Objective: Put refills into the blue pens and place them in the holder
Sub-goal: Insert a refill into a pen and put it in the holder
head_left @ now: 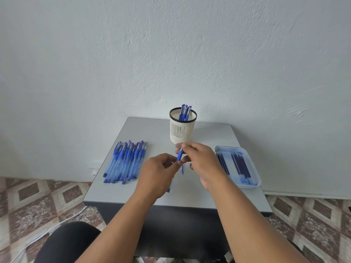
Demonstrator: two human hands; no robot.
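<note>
Pens point(184, 112): a few stand in the holder point(182, 130), many wait in the pile point(125, 162); left hand point(158, 174) and right hand point(203, 160) both pinch one pen point(179, 156) mid-assembly.

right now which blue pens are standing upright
The pens in the holder by the wall; the pile on the left lies flat on the table.

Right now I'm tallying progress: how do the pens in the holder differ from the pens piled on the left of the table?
The pens in the holder stand nearly upright, caps up; the pile of pens lies flat on the table.
The holder shows only about three pens, while the pile has many more.
The holder pens are half hidden by its wall; the pile lies in full view.
Both sets are blue and capped.
</note>
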